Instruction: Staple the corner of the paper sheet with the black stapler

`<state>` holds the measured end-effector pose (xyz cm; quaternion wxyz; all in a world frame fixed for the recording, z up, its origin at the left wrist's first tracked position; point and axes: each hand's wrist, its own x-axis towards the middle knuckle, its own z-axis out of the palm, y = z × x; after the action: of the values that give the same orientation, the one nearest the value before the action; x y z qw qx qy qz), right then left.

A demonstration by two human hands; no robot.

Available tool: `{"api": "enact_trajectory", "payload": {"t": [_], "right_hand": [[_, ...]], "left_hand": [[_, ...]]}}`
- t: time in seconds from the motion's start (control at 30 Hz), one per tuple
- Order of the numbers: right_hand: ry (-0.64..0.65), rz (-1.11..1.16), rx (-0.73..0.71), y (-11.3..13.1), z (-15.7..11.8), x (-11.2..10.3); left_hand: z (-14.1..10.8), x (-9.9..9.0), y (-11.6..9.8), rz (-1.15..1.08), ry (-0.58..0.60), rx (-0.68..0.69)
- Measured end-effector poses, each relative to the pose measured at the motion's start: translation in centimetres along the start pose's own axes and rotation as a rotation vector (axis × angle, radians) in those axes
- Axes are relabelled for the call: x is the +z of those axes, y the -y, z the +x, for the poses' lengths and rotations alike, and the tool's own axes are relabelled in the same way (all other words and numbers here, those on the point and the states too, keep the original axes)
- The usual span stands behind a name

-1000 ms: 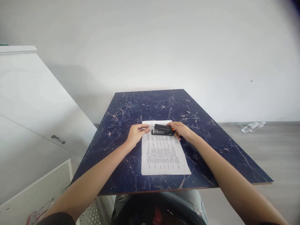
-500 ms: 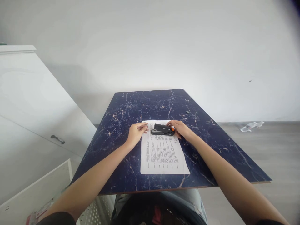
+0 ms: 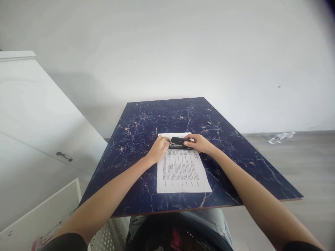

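Observation:
A black stapler (image 3: 178, 141) with an orange part at its right end lies across the upper part of a printed sheet of paper (image 3: 180, 174). My right hand (image 3: 199, 143) grips the stapler's right end, thumb on the near side and fingers over the far side. At the left end, my left hand (image 3: 159, 148) has its fingers curled in against the stapler's tip; the hand itself partly covers that contact. The paper lies flat on the dark blue marbled table (image 3: 146, 118), and its top left part is behind my left hand.
A small dark object (image 3: 209, 123) lies on the table beyond my right hand. To the left stand a white cabinet (image 3: 39, 115) with a dark handle and a white perforated basket (image 3: 104, 237). Clear plastic (image 3: 281, 137) lies on the floor at right, by the wall.
My left hand has moved right and closed in on the stapler's left end. My right thumb has come over the stapler's near side, and that hand now grips it.

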<state>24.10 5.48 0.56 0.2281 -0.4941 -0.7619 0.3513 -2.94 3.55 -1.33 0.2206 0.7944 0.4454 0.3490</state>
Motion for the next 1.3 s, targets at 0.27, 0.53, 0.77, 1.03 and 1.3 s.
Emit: {"api": "enact_trajectory", "payload": {"t": [0.27,0.53,0.77,1.03,1.3], "right_hand": [[-0.006,-0.087,-0.078,-0.4,0.2,0.0],[0.018,-0.059,-0.051,-0.6,0.1,-0.1],[0.018,-0.043,-0.029,-0.3,0.1,-0.1],[0.034,-0.038,-0.038,-0.1,-0.1,-0.2],[0.025,-0.021,-0.024,-0.2,0.0,-0.2]], "left_hand": [[0.1,-0.2,0.4,0.161,0.036,0.062],[-1.1,-4.5,0.9,0.212,0.074,0.035],[-0.3,-4.1,1.2,-0.313,-0.143,-0.163],[-0.3,-3.0,0.5,-0.073,-0.096,0.004],[-0.4,-2.4,-0.1,-0.035,-0.176,0.092]]}}
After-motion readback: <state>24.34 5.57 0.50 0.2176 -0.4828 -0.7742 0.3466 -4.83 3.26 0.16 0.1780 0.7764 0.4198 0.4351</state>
